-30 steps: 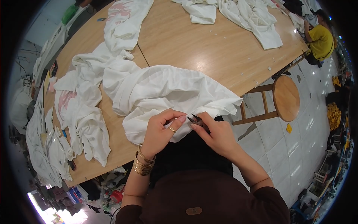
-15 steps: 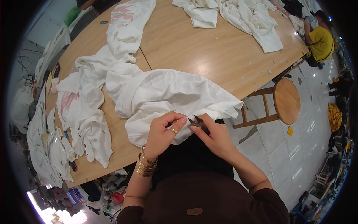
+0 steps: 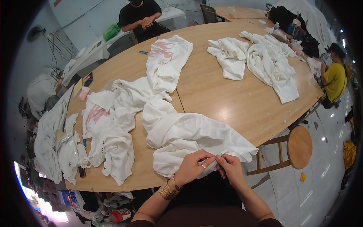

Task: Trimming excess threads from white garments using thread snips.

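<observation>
A bunched white garment [image 3: 196, 132] lies along the table's near edge, its lower part hanging toward my lap. My left hand [image 3: 196, 165], with a ring and gold bangles, pinches the garment's edge between thumb and fingers. Close beside it, fingertips almost touching, my right hand [image 3: 231, 171] is closed around small dark thread snips [image 3: 222, 170]. Most of the snips is hidden by the fingers, and whether the blades touch the cloth cannot be made out.
More white garments lie on the wooden table [image 3: 211, 98], some with pink prints [image 3: 160, 50]. A round wooden stool [image 3: 299, 146] stands at the right. One person in black [image 3: 139, 17] is across the table; another in yellow [image 3: 334, 81] sits at the far right.
The view has tilted up, showing more of the far side. My hands have drawn together at the cloth edge. The snips' blades, visible spread before, are now mostly covered by my right hand.
</observation>
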The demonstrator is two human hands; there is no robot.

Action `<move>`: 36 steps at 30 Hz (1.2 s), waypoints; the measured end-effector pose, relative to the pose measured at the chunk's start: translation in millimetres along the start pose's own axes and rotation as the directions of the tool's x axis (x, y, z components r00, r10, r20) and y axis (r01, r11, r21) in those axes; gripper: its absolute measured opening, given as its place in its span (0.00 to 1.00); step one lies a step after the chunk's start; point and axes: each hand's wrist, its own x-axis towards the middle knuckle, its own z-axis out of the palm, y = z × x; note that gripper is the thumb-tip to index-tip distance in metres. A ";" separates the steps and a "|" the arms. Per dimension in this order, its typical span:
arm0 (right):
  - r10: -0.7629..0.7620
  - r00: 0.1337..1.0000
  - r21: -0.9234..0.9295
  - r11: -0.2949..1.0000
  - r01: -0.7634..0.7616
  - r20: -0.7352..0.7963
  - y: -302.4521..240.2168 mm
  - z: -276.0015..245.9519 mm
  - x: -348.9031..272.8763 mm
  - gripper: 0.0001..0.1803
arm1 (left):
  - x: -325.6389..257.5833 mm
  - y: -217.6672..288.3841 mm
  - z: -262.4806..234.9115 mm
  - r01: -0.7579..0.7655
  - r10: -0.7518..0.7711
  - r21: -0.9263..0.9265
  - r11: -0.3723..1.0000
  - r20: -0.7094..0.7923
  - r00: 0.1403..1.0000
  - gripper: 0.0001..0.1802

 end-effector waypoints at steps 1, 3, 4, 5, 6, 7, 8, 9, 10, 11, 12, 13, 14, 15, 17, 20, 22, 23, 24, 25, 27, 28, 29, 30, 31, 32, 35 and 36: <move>-0.003 1.000 0.015 1.000 0.003 0.005 0.2 -0.6 1.0 0.18 | 0.2 -1.1 -0.5 -0.003 0.003 -0.001 1.000 -0.009 1.000 0.09; -0.006 1.000 0.023 1.000 0.006 0.008 0.5 -0.8 2.2 0.18 | 0.9 -2.6 -1.1 -0.009 0.009 -0.008 1.000 -0.018 1.000 0.09; -0.015 1.000 0.075 0.997 0.015 0.002 0.4 0.0 2.5 0.19 | 1.8 -2.7 -1.4 -0.015 0.015 0.001 1.000 -0.023 1.000 0.09; -0.024 1.000 0.127 0.992 0.024 -0.005 0.1 0.7 2.1 0.20 | 2.4 -2.6 -1.7 -0.021 0.021 0.009 1.000 -0.027 0.999 0.09; -0.024 1.000 0.122 0.992 0.025 -0.005 -0.4 1.5 2.2 0.20 | 3.0 -2.1 -2.5 -0.023 0.023 0.005 1.000 -0.030 0.999 0.09; -0.029 0.999 0.132 0.991 0.031 -0.014 -1.0 2.4 2.1 0.20 | 3.2 -0.9 -3.2 -0.007 0.007 0.002 1.000 -0.022 1.000 0.09; -0.034 0.999 0.143 0.989 0.037 -0.023 -1.5 2.8 1.8 0.19 | 3.2 0.1 -3.4 0.009 -0.009 -0.001 1.000 -0.013 1.000 0.08; -0.035 0.999 0.138 0.990 0.038 -0.022 -1.6 2.9 1.6 0.19 | 3.1 0.3 -3.3 0.006 -0.006 -0.004 1.000 -0.016 1.000 0.08; -0.033 0.999 0.151 0.988 0.036 -0.024 -1.6 3.1 1.1 0.19 | 3.0 0.7 -3.2 0.007 -0.007 -0.001 1.000 -0.018 1.000 0.08; -0.031 0.999 0.164 0.986 0.035 -0.026 -1.8 3.1 0.7 0.19 | 2.8 1.2 -3.2 0.009 -0.009 0.003 1.000 -0.021 1.000 0.08; -0.033 0.999 0.160 0.986 0.036 -0.024 -1.7 2.7 0.3 0.19 | 2.5 1.6 -2.9 0.006 -0.006 0.001 1.000 -0.024 1.000 0.08; -0.044 0.999 0.169 0.984 0.047 -0.021 -1.8 2.4 0.0 0.19 | 2.3 2.3 -2.6 -0.004 0.004 0.021 1.000 -0.032 0.999 0.08; -0.055 0.998 0.178 0.982 0.057 -0.018 -2.0 2.2 -0.2 0.18 | 2.0 3.0 -2.5 -0.013 0.015 0.041 0.999 -0.041 0.999 0.07; -0.055 0.998 0.176 0.983 0.058 -0.018 -2.1 2.0 -0.9 0.18 | 1.7 3.4 -2.1 -0.015 0.016 0.039 0.999 -0.042 0.999 0.07; -0.037 0.999 0.181 0.983 0.041 -0.023 -2.6 1.9 -2.3 0.18 | 1.2 4.2 -1.7 -0.024 0.027 0.061 0.998 -0.046 0.999 0.07; -0.036 0.999 0.190 0.981 0.038 -0.018 -1.4 0.4 -3.1 0.18 | 0.3 4.5 -0.7 -0.067 0.072 0.070 0.995 -0.068 0.995 0.07; -0.029 0.999 0.189 0.981 0.033 -0.024 -2.6 0.9 -4.0 0.18 | 0.6 4.7 -0.6 -0.074 0.080 0.079 0.994 -0.068 0.994 0.07; -0.023 0.999 0.190 0.981 0.028 -0.030 -3.0 0.9 -4.5 0.18 | 0.8 5.1 -0.6 -0.081 0.087 0.088 0.993 -0.067 0.994 0.07; -0.021 0.999 0.188 0.982 0.027 -0.032 -2.5 0.0 -4.6 0.18 | 1.0 5.6 -0.6 -0.080 0.086 0.086 0.993 -0.067 0.994 0.07; -0.016 0.999 0.209 0.978 0.022 -0.030 -1.4 -1.4 -4.3 0.19 | 1.2 6.2 -0.7 -0.096 0.103 0.108 0.990 -0.066 0.992 0.07; -0.008 1.000 0.229 0.973 0.014 -0.031 0.1 -3.3 -4.4 0.19 | 1.7 6.4 -1.0 -0.109 0.117 0.128 0.986 -0.064 0.991 0.07; -0.010 1.000 0.232 0.973 0.016 -0.026 0.2 -4.0 -4.1 0.20 | 1.8 6.2 -1.2 -0.126 0.135 0.133 0.983 -0.062 0.989 0.07; -0.013 1.000 0.236 0.972 0.018 -0.023 0.0 -4.6 -4.2 0.20 | 2.0 5.9 -1.0 -0.143 0.152 0.139 0.980 -0.059 0.987 0.07; -0.008 1.000 0.237 0.971 0.014 -0.026 0.3 -4.8 -4.5 0.20 | 2.0 4.8 -0.4 -0.139 0.148 0.136 0.981 -0.056 0.987 0.07; -0.007 1.000 0.220 0.975 0.010 -0.016 0.5 -5.0 -4.8 0.22 | 2.0 3.3 0.4 -0.149 0.159 0.139 0.979 -0.062 0.985 0.07; -0.005 1.000 0.204 0.979 0.007 -0.008 0.8 -5.3 -5.4 0.23 | 1.7 2.4 1.1 -0.158 0.169 0.142 0.977 -0.068 0.983 0.06; -0.024 1.000 0.293 0.956 0.022 0.004 3.4 -7.5 -6.4 0.22 | 0.6 4.8 1.1 -0.155 0.168 0.167 0.974 -0.061 0.984 0.06; -0.018 1.000 0.295 0.955 0.017 0.000 3.8 -8.1 -6.7 0.22 | 0.4 4.8 0.9 -0.151 0.162 0.165 0.975 -0.057 0.985 0.06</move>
